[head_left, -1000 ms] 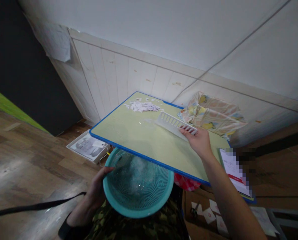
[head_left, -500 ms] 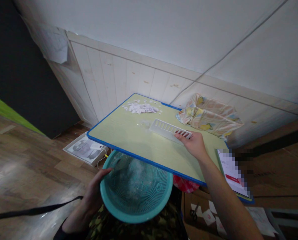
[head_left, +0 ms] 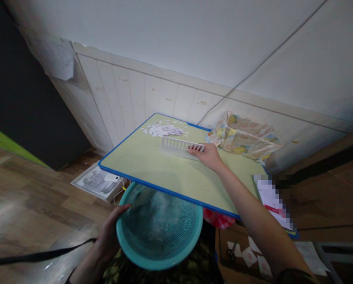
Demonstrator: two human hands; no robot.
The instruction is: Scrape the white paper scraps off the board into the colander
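My left hand (head_left: 109, 232) grips the rim of a teal mesh basket (head_left: 160, 227), held just under the near edge of a low table (head_left: 153, 171) with a pale green top and blue border. White scraps lie inside the basket. My right hand (head_left: 207, 155) reaches across the tabletop and holds one end of a white slotted plastic piece (head_left: 178, 146), its fingers closed on it. The piece lies flat just in front of a pile of small white paper scraps (head_left: 163, 129) at the far corner of the table.
A patterned cloth bundle (head_left: 243, 138) lies at the table's far right against the white panelled wall. A paper sheet (head_left: 271, 201) sits on the right end. A white box (head_left: 96, 181) with a cable rests on the wooden floor. Scissors and paper bits (head_left: 244, 254) lie below right.
My right hand has slid the white slotted piece across the table to the far left, up to the scrap pile. The basket stays under the table edge in my left hand.
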